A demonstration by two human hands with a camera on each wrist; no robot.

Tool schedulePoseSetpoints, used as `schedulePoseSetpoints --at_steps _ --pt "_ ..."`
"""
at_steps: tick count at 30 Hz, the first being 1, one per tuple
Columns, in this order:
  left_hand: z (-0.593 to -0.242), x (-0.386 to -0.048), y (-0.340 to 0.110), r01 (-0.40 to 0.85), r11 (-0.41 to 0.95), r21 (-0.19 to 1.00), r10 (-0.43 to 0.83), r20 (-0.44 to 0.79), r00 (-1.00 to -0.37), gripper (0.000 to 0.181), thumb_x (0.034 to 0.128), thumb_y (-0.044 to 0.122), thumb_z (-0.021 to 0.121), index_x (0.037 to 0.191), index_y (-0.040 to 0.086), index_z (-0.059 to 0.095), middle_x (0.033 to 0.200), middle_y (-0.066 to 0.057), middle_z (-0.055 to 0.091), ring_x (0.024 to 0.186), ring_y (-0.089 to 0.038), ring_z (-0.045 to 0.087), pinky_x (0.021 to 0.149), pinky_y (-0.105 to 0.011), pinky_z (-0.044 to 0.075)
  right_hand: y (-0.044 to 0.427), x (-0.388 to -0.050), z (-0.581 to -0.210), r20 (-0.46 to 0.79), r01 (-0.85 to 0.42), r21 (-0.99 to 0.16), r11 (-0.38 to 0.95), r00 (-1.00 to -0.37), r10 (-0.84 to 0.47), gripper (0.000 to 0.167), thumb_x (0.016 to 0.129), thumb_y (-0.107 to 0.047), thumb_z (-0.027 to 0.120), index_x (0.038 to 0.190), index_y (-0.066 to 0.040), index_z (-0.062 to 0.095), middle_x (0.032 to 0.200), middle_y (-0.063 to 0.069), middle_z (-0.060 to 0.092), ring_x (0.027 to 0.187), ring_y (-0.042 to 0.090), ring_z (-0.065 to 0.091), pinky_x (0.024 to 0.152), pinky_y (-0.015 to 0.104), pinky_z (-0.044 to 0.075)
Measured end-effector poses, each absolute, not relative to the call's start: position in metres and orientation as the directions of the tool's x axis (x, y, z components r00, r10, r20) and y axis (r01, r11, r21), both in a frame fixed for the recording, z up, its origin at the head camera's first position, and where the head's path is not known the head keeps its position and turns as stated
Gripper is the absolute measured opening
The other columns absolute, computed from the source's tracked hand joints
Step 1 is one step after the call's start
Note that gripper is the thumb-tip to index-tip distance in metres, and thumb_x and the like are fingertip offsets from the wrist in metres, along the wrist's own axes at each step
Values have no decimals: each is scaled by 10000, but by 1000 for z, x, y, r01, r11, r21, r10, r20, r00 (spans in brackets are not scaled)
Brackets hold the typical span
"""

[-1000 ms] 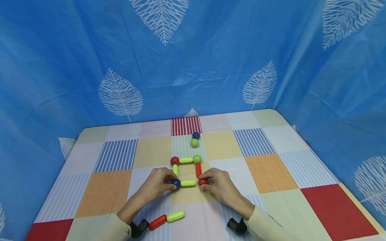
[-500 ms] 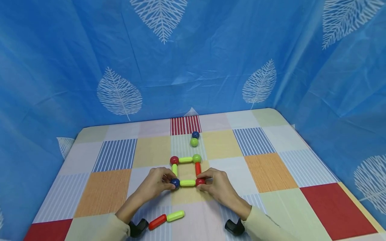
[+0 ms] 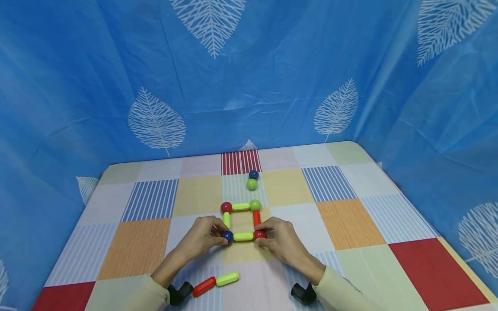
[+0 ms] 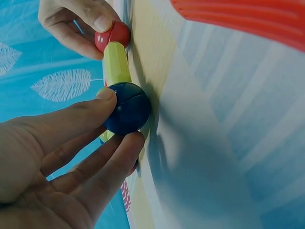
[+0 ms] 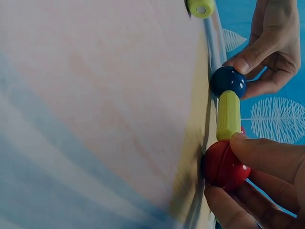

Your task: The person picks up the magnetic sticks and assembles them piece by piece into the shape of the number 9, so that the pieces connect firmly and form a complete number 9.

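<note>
Rods and balls form a four-sided frame on the table. At its near left corner my left hand (image 3: 199, 237) pinches a dark blue ball (image 4: 128, 109) between thumb and fingers. My right hand (image 3: 285, 240) grips a red ball (image 5: 223, 166) at the near right corner. Between these balls lies a yellow-green rod (image 3: 243, 236), touching both. A second yellow-green rod (image 3: 226, 219) runs up the left side to another red ball (image 3: 226, 207). On the right, a red rod (image 3: 256, 217) leads to a green ball (image 3: 255, 204). One more yellow-green rod (image 3: 241, 207) spans the far side.
Beyond the frame, a blue ball (image 3: 253, 174) and a green ball (image 3: 252, 184) sit together. Nearer the person, a loose red rod (image 3: 204, 287) lies end to end with a yellow-green rod (image 3: 228, 279). A patchwork cloth (image 3: 350, 224) covers the table; blue leaf-patterned curtains (image 3: 249, 86) surround it.
My right hand has moved slightly left with the red ball, closing the gap to the near yellow-green rod. The left hand stays on the blue ball.
</note>
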State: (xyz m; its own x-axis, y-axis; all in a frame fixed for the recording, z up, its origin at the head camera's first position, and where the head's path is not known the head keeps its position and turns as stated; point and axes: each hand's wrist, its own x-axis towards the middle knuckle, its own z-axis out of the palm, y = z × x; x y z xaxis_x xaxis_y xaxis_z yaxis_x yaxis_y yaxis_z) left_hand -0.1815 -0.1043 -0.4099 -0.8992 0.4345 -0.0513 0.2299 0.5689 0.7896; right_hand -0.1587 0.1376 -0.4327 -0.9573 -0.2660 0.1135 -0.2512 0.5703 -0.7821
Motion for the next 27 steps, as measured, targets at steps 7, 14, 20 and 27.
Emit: schedulePoseSetpoints --at_steps 7,14,20,27 --pt "-411 -183 -103 218 571 792 426 -59 -903 184 741 -40 818 904 -3 743 875 -54 679 747 -139 619 636 -238 530 139 -161 -430 115 -268 -767 584 -951 -286 239 760 -45 829 989 -55 761 956 -19 686 815 99 631 685 244 526" --pt "-410 -182 -104 210 553 806 429 -60 -901 180 734 -50 819 893 -20 740 858 -65 681 742 -146 624 622 -240 526 139 -163 -430 109 -281 -746 604 -946 -305 249 761 -66 835 999 -69 761 958 -51 651 851 90 616 751 285 533" --pt "-411 -182 -105 208 546 811 433 -62 -899 180 733 -46 822 891 -18 739 851 -62 681 744 -143 630 624 -234 529 141 -165 -426 105 -281 -752 596 -944 -313 229 792 -80 810 1011 -53 751 971 -18 651 875 122 644 757 284 545" --pt "-410 -183 -106 198 549 812 430 -71 -900 181 736 -46 819 895 -12 739 863 -62 682 761 -150 633 640 -243 535 144 -192 -406 165 -312 -746 589 -943 -290 228 876 -78 725 1097 -21 718 1086 58 680 1029 228 650 884 362 538"
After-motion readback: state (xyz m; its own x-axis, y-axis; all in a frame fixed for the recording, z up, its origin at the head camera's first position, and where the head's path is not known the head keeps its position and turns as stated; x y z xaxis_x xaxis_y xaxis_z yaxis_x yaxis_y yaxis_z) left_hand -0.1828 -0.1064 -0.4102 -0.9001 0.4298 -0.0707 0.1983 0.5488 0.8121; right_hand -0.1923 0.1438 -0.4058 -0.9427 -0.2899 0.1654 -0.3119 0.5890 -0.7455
